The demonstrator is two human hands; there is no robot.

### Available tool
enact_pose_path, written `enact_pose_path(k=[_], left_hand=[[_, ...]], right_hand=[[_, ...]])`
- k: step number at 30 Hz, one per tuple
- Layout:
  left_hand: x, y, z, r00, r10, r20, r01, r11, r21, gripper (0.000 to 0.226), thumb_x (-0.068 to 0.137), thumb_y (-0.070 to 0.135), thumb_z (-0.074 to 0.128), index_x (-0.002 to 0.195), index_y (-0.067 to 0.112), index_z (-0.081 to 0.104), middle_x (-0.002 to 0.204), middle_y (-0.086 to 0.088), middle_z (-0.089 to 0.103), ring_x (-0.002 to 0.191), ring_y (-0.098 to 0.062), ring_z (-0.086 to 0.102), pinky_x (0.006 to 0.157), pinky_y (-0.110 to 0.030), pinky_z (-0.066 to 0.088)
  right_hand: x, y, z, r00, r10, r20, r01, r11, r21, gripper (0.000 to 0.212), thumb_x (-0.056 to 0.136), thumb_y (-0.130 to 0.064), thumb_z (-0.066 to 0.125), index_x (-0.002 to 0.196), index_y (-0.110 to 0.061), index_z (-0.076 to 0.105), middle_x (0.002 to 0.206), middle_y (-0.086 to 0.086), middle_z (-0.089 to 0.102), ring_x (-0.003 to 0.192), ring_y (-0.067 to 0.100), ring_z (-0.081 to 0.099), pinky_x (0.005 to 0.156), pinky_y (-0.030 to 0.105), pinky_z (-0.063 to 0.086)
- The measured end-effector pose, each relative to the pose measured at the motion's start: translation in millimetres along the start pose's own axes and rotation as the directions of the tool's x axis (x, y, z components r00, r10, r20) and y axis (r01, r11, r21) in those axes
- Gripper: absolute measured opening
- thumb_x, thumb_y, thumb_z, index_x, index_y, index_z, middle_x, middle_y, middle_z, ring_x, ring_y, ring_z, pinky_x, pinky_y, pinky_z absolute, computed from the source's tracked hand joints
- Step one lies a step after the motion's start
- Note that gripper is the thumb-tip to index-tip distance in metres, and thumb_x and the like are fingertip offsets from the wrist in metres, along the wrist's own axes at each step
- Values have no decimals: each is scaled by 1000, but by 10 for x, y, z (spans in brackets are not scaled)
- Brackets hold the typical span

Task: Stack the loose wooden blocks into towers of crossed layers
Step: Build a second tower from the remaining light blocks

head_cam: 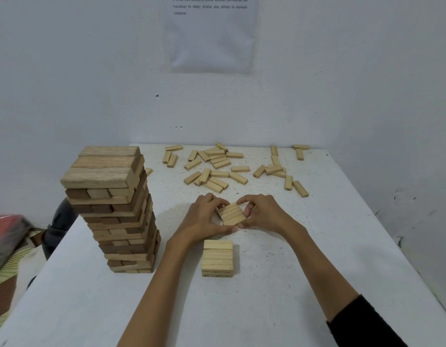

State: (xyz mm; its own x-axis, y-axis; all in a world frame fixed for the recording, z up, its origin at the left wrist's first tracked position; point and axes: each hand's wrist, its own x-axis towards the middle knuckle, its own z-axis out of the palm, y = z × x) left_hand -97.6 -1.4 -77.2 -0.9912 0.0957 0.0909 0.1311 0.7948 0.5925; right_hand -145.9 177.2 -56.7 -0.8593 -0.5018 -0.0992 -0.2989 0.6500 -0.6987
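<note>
White speckled tabletop (267, 284), pushed into a corner of pale walls, carries everything. Nearest the person, a black sleeve (367, 324) covers the right forearm. Just beyond it, centred, stands a low square stack of pale wooden blocks (217, 259), whose top layer shows long axes running left to right.

Just beyond that stack, the left-hand grip (206, 216) and the right-hand grip (263, 214) close from opposite sides on a flat trio of pale wooden blocks (231, 214). Fingers and thumbs curl round its ends and press the three together. Whether the trio rests on the tabletop or hangs slightly above it cannot be told.

The trio's long axes also run roughly left to right, skewed a little. The low stack lies straight toward the person from both hands, about equally near each. To cross the layer below, the trio would likely need about a quarter turn as it is drawn back.

Left of the hands rises a tall tower of mixed brown and pale blocks (114, 209), its upper layers shifted off square. Farther back lie scattered loose pale blocks (216, 169), and a printed paper sheet (211, 38) hangs on the wall.
</note>
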Motion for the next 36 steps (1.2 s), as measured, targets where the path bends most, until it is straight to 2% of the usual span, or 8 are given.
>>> enact_pose_path(k=[3,6,9,15,21,27,30,36], left_hand=[[-12,-7,-26,999,27,18,-26,999,-37,82,56,59,70,128,25,50,103,12,49,98,-8,43,84,-25,37],[-23,-26,-38,999,33,28,-29,992,-120,78,64,42,80,132,27,44,109,10,51,99,-7,44,81,-19,36],[-28,-44,-40,1000,24,16,-21,981,-193,79,66,31,83,134,27,43,109,8,53,94,1,47,77,-10,36],[-36,-26,-104,999,-33,9,34,950,-310,89,54,34,88,132,25,47,93,5,58,83,-6,54,75,-14,44],[-51,-46,-131,998,-39,52,56,929,-366,91,52,20,90,131,22,46,84,3,62,76,-4,56,71,-9,44],[-60,-72,-158,997,-13,77,41,928,-371,88,52,13,90,130,19,49,81,4,67,71,-3,58,70,-11,47],[-57,-76,-151,995,-2,99,38,933,-357,80,53,13,89,125,19,53,74,5,65,64,0,59,66,-10,46],[-22,-80,-95,997,46,66,-27,964,-265,84,56,25,88,130,31,48,114,9,53,96,-7,48,68,-9,36]], right_hand=[[4,24,-8,999,-33,3,33,999,-31,67,66,-20,84,126,-20,55,87,-6,54,74,5,51,76,24,45],[21,43,-26,997,-73,20,75,994,-78,77,67,-26,84,134,-27,47,104,-4,44,90,9,47,79,22,40],[37,37,-49,993,-97,64,103,990,-95,67,69,-25,82,130,-26,53,107,-5,44,97,10,46,82,23,41],[29,67,-63,992,-126,23,128,989,-73,71,71,-15,80,134,-23,48,118,3,50,96,9,48,83,19,38],[-151,113,-9,996,-34,-86,43,994,105,78,62,-17,87,130,-25,50,107,0,50,85,11,51,70,12,42],[-225,164,48,990,2,-144,38,960,276,57,68,3,79,118,-16,60,99,6,56,73,10,51,64,8,47],[-233,171,1,993,-27,-114,54,970,238,52,72,-2,77,119,-18,60,104,5,58,79,8,53,68,8,46],[-250,89,51,996,-79,-42,82,994,71,76,63,-20,86,131,-22,52,112,-6,50,100,11,51,77,20,44]])
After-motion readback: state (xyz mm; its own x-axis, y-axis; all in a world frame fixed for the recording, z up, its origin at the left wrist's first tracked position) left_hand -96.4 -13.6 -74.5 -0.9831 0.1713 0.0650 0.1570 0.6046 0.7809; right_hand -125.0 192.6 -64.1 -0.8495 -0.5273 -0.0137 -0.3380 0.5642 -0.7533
